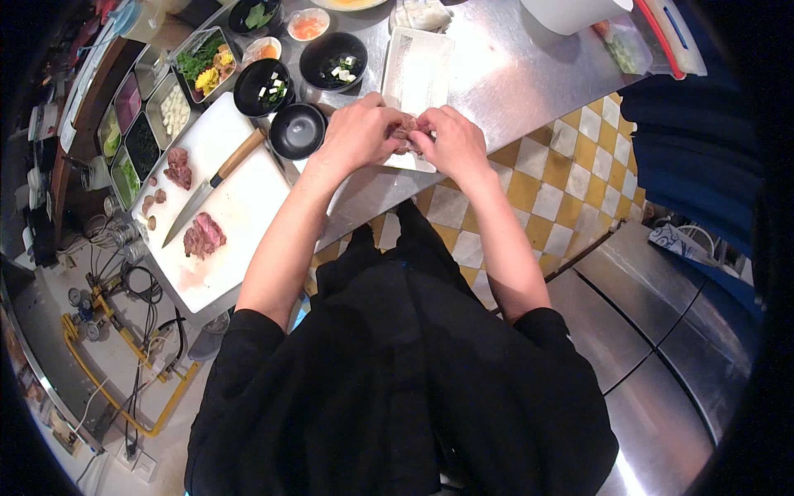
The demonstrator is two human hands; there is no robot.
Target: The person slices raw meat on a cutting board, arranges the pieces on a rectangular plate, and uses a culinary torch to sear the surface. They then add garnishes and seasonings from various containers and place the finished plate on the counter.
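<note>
Both my left hand [366,133] and my right hand [454,139] grip slices of cooked meat [406,133] between thumbs and fingers. The meat is over the near end of a long white rectangular plate [419,68], and my fingers hide part of it. Left of my hands lies a white cutting board [242,192]. On it rests a knife [197,201] with a wooden handle, its blade pointing towards me. A cut piece of meat, pink inside [205,235], is beside the blade, with another browned piece [178,168] and several small bits further left.
A black bowl [298,131] stands by my left wrist; two black bowls with white cubes and greens [334,61] [263,87] are behind it. Metal containers of garnishes [170,106] line the left. A white container [574,13] is at the far right. The steel table's edge [515,139] runs below my hands.
</note>
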